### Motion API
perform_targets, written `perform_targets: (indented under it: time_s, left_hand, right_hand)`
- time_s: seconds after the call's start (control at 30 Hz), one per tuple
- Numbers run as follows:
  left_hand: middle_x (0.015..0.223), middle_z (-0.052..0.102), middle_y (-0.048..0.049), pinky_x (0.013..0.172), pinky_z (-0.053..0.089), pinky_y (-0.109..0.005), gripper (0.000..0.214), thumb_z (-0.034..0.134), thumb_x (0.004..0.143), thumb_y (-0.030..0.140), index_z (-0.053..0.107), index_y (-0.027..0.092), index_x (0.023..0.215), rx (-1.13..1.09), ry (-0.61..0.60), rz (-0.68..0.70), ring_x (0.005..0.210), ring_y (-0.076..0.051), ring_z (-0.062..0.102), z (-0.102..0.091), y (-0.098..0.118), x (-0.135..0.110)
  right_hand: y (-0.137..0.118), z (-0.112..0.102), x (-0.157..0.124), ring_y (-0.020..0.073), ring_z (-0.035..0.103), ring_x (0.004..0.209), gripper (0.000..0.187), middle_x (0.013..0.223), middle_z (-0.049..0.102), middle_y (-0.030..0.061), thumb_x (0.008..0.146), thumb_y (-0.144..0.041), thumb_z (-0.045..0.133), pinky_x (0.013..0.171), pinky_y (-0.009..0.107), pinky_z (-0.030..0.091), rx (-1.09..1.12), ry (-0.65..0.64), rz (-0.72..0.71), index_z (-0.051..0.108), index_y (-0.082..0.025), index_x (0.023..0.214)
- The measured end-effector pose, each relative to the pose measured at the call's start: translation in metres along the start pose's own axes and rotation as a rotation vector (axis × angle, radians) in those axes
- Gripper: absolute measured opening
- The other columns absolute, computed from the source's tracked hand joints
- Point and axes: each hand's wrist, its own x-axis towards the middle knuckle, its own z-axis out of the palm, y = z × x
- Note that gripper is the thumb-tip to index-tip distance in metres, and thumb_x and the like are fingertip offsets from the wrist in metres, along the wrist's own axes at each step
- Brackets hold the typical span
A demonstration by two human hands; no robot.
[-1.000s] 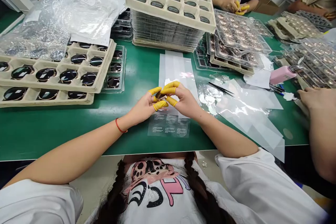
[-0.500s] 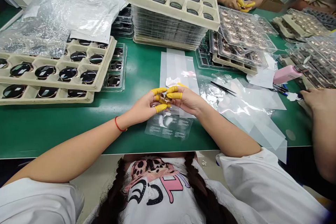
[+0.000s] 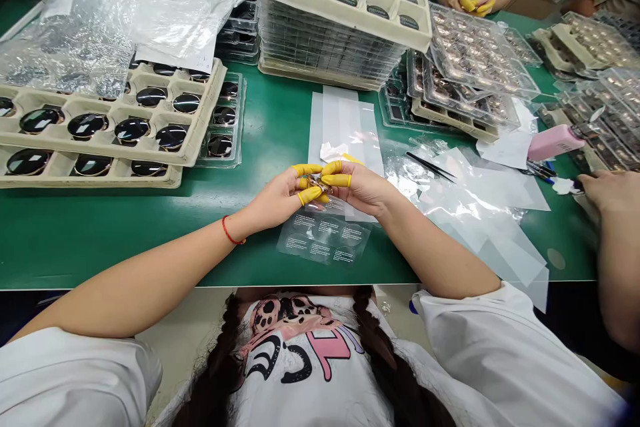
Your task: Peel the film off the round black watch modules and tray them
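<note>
Closer together now: the left hand (image 3: 273,199) and right hand (image 3: 357,188) have drawn in, their yellow finger cots (image 3: 336,181) almost meeting around a small gold-toned metal part (image 3: 313,181). Both grips are narrow pinches on it. The part is held up between the hands, above the printed clear sheet (image 3: 324,237) on the green counter (image 3: 100,233). Cots keep bare skin off it. Fingers hide its exact shape.
</note>
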Motion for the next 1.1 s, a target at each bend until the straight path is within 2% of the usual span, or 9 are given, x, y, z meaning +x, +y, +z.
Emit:
perform_targets:
  time_s: [0.17, 0.33, 0.43, 0.53, 0.67, 0.8, 0.87, 1.0, 1.1]
  left_hand:
    - [0.098, 0.068, -0.006, 0.088, 0.056, -0.04, 0.053, 0.068, 0.082, 0.031, 0.047, 0.015, 0.128, 0.042, -0.011, 0.023, 0.091, -0.02, 0.07, -0.002, -0.002, -0.001]
    - [0.102, 0.068, -0.0058, 0.089, 0.054, -0.037, 0.072, 0.07, 0.081, 0.025, 0.031, 0.02, 0.141, 0.07, -0.041, 0.053, 0.101, -0.021, 0.068, -0.004, -0.006, -0.003]
    - [0.097, 0.068, -0.0038, 0.084, 0.053, -0.035, 0.082, 0.073, 0.078, 0.026, 0.025, 0.022, 0.145, 0.055, -0.027, 0.017, 0.095, -0.019, 0.068, -0.004, -0.008, -0.003]
    - [0.09, 0.066, -0.0008, 0.077, 0.052, -0.032, 0.087, 0.074, 0.077, 0.027, 0.022, 0.023, 0.147, 0.081, -0.014, 0.003, 0.084, -0.017, 0.066, -0.004, -0.009, -0.003]
    - [0.094, 0.065, -0.0022, 0.075, 0.052, -0.033, 0.081, 0.071, 0.079, 0.028, 0.026, 0.024, 0.146, 0.215, -0.026, 0.045, 0.083, -0.017, 0.064, -0.003, -0.012, -0.003]
    - [0.111, 0.064, -0.0072, 0.084, 0.054, -0.035, 0.057, 0.067, 0.081, 0.029, 0.043, 0.019, 0.132, 0.321, -0.036, 0.084, 0.096, -0.021, 0.064, -0.004, -0.014, -0.003]
    - [0.118, 0.062, -0.0086, 0.087, 0.054, -0.035, 0.053, 0.067, 0.081, 0.029, 0.046, 0.018, 0.128, 0.328, -0.037, 0.089, 0.101, -0.022, 0.063, -0.004, -0.016, -0.003]
    - [0.13, 0.055, -0.0094, 0.09, 0.054, -0.032, 0.068, 0.067, 0.082, 0.029, 0.033, 0.023, 0.139, 0.26, -0.044, 0.109, 0.108, -0.02, 0.061, -0.006, -0.018, -0.002]
    - [0.128, 0.054, -0.0092, 0.092, 0.053, -0.03, 0.063, 0.07, 0.079, 0.029, 0.038, 0.021, 0.133, 0.272, -0.033, 0.114, 0.11, -0.02, 0.059, -0.005, -0.017, -0.002]
  right_hand:
    - [0.0, 0.0, 0.0, 0.0087, 0.06, 0.069, 0.025, 0.071, 0.063, -0.0027, 0.055, -0.02, 0.084, 0.067, 0.024, 0.049, -0.026, 0.006, -0.047, 0.064, -0.016, 0.069]
    - [0.0, -0.003, 0.002, 0.0094, 0.06, 0.077, 0.028, 0.079, 0.062, -0.0022, 0.054, -0.017, 0.083, 0.07, 0.024, 0.049, -0.002, 0.059, -0.035, 0.064, -0.016, 0.075]
    - [0.001, -0.002, 0.001, 0.0105, 0.06, 0.082, 0.032, 0.09, 0.063, -0.0008, 0.057, -0.017, 0.081, 0.078, 0.028, 0.05, -0.076, 0.086, -0.083, 0.064, -0.017, 0.084]
    - [0.001, 0.0, -0.004, 0.0115, 0.059, 0.083, 0.036, 0.1, 0.063, 0.0015, 0.061, -0.02, 0.079, 0.083, 0.033, 0.051, -0.267, 0.09, -0.169, 0.063, -0.019, 0.094]
    - [0.001, 0.003, -0.011, 0.0132, 0.057, 0.083, 0.026, 0.102, 0.06, 0.0041, 0.073, -0.02, 0.068, 0.083, 0.035, 0.052, -0.605, 0.025, -0.321, 0.065, -0.02, 0.098]
    - [0.004, 0.003, -0.015, 0.0185, 0.055, 0.094, 0.02, 0.1, 0.058, 0.0066, 0.08, -0.017, 0.061, 0.089, 0.04, 0.05, -1.003, 0.041, -0.656, 0.066, -0.021, 0.098]
    - [0.008, 0.003, -0.016, 0.0211, 0.053, 0.1, 0.018, 0.103, 0.059, 0.0088, 0.083, -0.019, 0.059, 0.092, 0.042, 0.048, -1.128, 0.046, -0.78, 0.066, -0.021, 0.1]
    - [0.012, 0.009, -0.018, 0.0234, 0.051, 0.1, 0.016, 0.105, 0.06, 0.0112, 0.09, -0.023, 0.052, 0.089, 0.043, 0.045, -1.309, 0.069, -0.831, 0.067, -0.021, 0.097]
    - [0.007, 0.014, -0.024, 0.023, 0.051, 0.092, 0.019, 0.098, 0.063, 0.0112, 0.092, -0.024, 0.047, 0.083, 0.041, 0.043, -1.472, 0.0, -0.842, 0.066, -0.02, 0.087]
